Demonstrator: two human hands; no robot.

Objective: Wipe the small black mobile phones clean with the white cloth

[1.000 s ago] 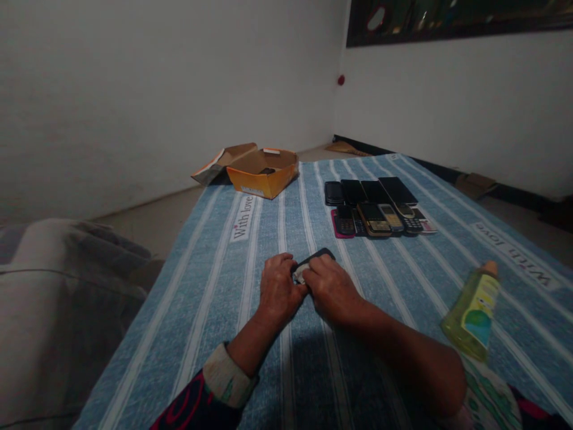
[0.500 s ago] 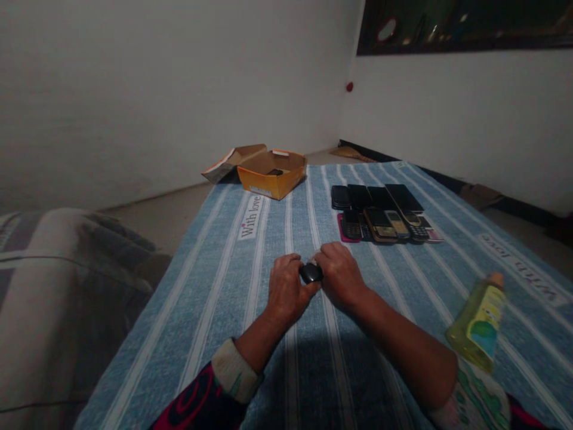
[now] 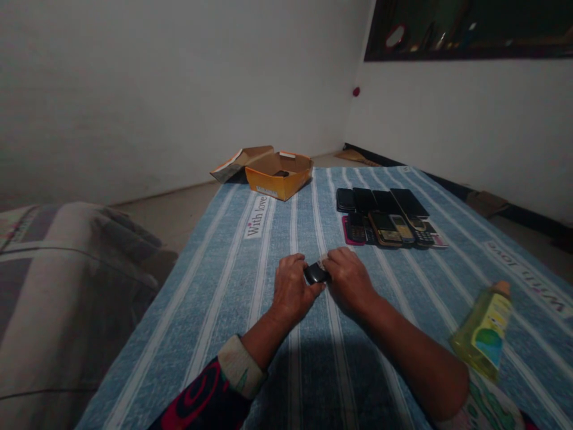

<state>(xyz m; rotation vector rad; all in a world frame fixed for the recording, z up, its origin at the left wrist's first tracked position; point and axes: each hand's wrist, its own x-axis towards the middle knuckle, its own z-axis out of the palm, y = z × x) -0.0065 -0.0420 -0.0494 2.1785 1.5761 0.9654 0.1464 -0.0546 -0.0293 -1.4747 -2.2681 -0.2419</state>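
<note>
At 5 o'clock from the view's centre, the left hand point(image 3: 293, 285) and right hand point(image 3: 349, 279) meet on a black phone-like object point(image 3: 316, 273). Change: a second ago its long body pokes out toward 1 o'clock past the fingers; now a short, rounded face shows in the gap, and the pale crumpled piece point(image 3: 323, 259) sits at its 1 o'clock edge instead of across the near end. Reads as a turn in the fingers, giving the pale piece a different side to work on. Left hand pinches the object from 9 o'clock, thumb below, fingers above; right hand curls round the pale piece at 3 o'clock, pressed up to the object. Look: black, glossy, soft highlight, no markings legible, rest hidden by fingers. Cannot tell whether it touches the striped cloth point(image 3: 201, 286). From the object: two rows of phones point(image 3: 387, 230) at 2 o'clock, open orange box point(image 3: 268, 183) at 11, yellow-green bottle point(image 3: 481, 337) near 4, leaning.
</note>
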